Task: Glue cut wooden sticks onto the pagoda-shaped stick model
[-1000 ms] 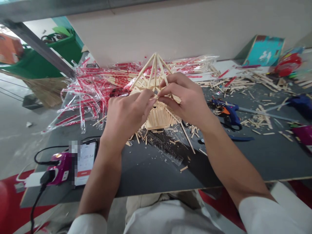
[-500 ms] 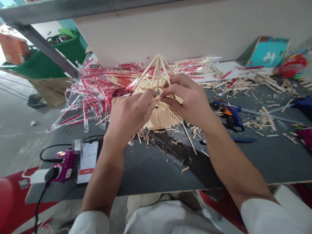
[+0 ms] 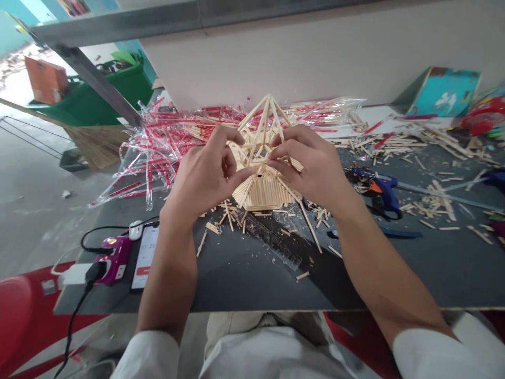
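Note:
A small model built of thin wooden sticks (image 3: pixel 268 193) stands on the dark table. It has a broad stick-covered base and an open, peaked frame on top. My left hand (image 3: pixel 203 176) is at the model's left side, thumb and index finger spread apart with nothing between them. At the right side of the frame, my right hand (image 3: pixel 313 163) has thumb and fingertips pinched together. A thin wooden stick appears to be in that pinch, low inside the peak, though the fingers partly cover it.
Clear red-marked plastic wrappers (image 3: pixel 158 142) lie back left. A blue glue gun (image 3: pixel 389 195) and stick scraps (image 3: pixel 437 202) are at right. A transparent ruler (image 3: pixel 272 242) lies in front of the model. A phone (image 3: pixel 145 258) and purple power strip (image 3: pixel 116 258) sit front left.
My left thumb and index finger have come apart and drawn back left from the model. My right hand stays pinched at the frame. The whole view has shifted slightly.

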Tool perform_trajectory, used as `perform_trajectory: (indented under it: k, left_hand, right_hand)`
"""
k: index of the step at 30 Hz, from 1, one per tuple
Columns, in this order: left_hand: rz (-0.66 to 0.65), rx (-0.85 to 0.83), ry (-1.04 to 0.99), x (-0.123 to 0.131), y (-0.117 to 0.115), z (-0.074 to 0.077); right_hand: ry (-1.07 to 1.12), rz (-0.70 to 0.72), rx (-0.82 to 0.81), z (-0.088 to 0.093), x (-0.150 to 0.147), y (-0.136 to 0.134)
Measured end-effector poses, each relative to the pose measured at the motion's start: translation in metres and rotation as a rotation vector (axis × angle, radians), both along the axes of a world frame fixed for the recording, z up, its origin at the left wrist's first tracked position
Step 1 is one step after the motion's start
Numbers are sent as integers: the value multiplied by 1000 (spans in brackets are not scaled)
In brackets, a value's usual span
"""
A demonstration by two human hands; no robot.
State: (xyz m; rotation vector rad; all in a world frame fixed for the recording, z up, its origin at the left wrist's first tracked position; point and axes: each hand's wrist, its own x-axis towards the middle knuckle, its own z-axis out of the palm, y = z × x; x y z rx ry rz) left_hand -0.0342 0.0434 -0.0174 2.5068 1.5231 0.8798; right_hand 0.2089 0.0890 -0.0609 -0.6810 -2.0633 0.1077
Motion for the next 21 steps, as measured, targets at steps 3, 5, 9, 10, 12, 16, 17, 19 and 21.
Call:
perform_trajectory:
  k: [3, 5, 9, 10, 12, 16, 17, 19, 21]
  left_hand:
    - [-9, 76, 13, 4, -2, 0]
    - [-40, 133, 46, 8, -3, -2]
    - [-32, 223, 125, 17, -1, -10]
    - [-19, 250, 141, 19, 0, -12]
    - [0, 299, 172, 21, 1, -15]
    - [15, 339, 213, 23, 2, -17]
    - [17, 335, 217, 23, 2, -18]
    - [16, 326, 217, 24, 2, -17]
    - [14, 322, 213, 24, 2, -17]
  right_hand:
    - [7, 11, -6, 1, 0, 0]
    - [6, 12, 3, 2, 0, -1]
    - [-12, 7, 28, 2, 0, -2]
    - [-19, 6, 31, 2, 0, -2]
    - [-26, 4, 34, 2, 0, -2]
    - [-18, 1, 28, 3, 0, -3]
    - [-17, 1, 23, 3, 0, -4]
    - [-19, 4, 14, 4, 0, -4]
    - [-20, 2, 8, 4, 0, -4]
